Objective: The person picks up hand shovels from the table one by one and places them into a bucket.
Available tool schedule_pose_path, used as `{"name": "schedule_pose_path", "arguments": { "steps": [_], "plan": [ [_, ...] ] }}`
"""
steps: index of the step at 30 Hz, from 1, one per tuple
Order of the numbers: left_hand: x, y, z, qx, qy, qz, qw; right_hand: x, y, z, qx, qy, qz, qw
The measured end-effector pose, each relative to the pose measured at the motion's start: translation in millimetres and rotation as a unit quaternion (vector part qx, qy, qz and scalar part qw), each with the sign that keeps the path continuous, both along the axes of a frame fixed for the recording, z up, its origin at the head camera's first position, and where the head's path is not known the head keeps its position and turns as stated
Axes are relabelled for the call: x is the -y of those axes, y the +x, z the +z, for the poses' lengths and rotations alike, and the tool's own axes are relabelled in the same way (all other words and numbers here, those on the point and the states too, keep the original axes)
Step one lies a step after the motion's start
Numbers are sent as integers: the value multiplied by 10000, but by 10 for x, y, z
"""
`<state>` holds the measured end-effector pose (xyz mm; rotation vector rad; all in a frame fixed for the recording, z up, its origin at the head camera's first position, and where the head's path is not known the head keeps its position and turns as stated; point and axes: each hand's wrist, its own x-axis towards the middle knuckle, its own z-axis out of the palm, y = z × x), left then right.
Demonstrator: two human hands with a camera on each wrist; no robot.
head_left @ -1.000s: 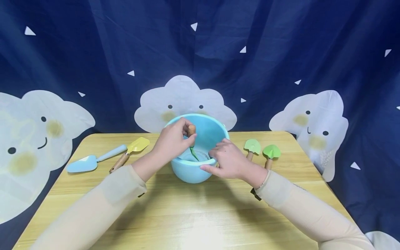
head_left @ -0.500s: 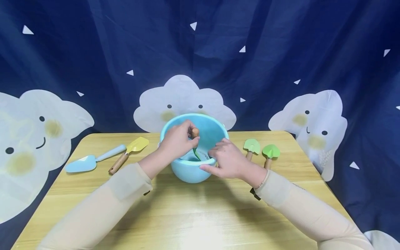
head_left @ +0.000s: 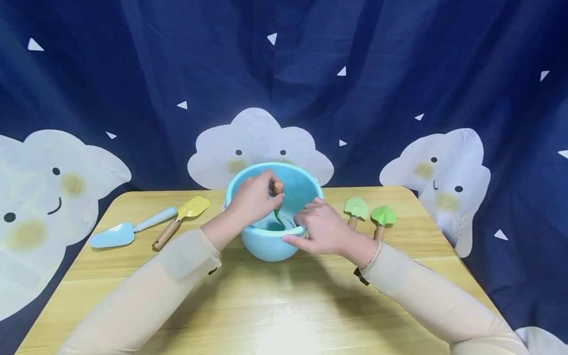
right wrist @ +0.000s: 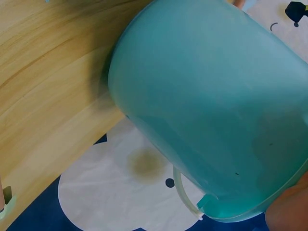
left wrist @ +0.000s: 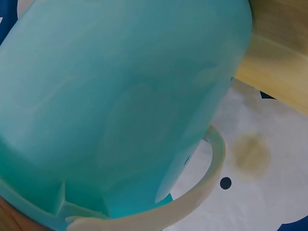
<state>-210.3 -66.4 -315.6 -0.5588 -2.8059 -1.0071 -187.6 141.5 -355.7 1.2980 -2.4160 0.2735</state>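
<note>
Head view, blue bucket: it is standing on the wooden table (head_left: 266, 315), with its mouth (head_left: 301, 182) facing up and toward the wearer; this blue bucket (head_left: 269, 246) is the landmark below.
Head view, left hand: the left hand (head_left: 255, 199) is clamping the wooden handle (head_left: 278, 188) of a green tool (head_left: 277, 215) above the bucket's opening.
Head view, green tool: it is pointing down inside the bucket (its tip is partly hidden by the near rim).
Head view, right hand: the right hand (head_left: 321, 227) is gripping the bucket's rim at the right, thumb lying outside.
Head view, hands: they are working apart, one on either side of the bucket.
Head view, left of the bucket: a yellow shovel (head_left: 192, 207) is lying nearer, a light-blue server (head_left: 113, 236) farther.
Head view, right of the bucket: a pale green shovel (head_left: 356, 208) and a bright green shovel (head_left: 383, 216) are lying side by side.
Head view, behind the bucket: a navy curtain (head_left: 310, 29) is hanging.
Left wrist view, bucket: its wall is filling most of the picture, its white carrying handle (left wrist: 195, 195) curving beside it; the left hand's grip cannot be told here.
Right wrist view, rim: part of the right hand is touching it.
</note>
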Motion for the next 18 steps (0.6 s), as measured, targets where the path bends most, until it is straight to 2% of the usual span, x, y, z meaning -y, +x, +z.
{"name": "schedule_pose_path", "arguments": {
  "steps": [9,18],
  "plan": [
    [-28,-63,-50,102,-112,-36,9999,9,8,13,28,45,-36,10000],
    [-28,-41,-29,280,-321,-82,9991,9,12,9,19,57,-20,10000]
  ]
}}
